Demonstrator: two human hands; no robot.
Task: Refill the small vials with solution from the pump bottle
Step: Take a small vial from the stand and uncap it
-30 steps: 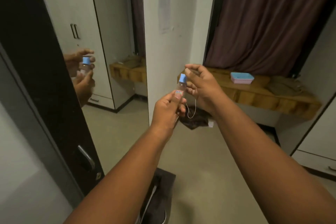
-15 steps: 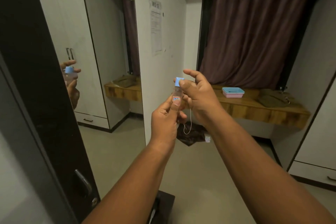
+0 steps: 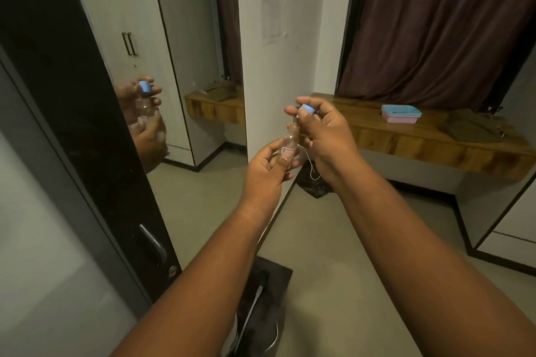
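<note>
Fingertips (image 3: pixel 301 113) of my right hand (image 3: pixel 327 136) are pinched round the blue cap (image 3: pixel 306 109), lifted just clear of the neck I think. Left hand (image 3: pixel 268 172) clamps the small vial (image 3: pixel 288 145) upright so nothing spills. No pump bottle in sight.

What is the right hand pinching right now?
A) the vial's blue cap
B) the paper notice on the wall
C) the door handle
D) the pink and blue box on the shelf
A: the right hand pinches the blue cap at the top of the small vial, whose body the left hand holds.
</note>
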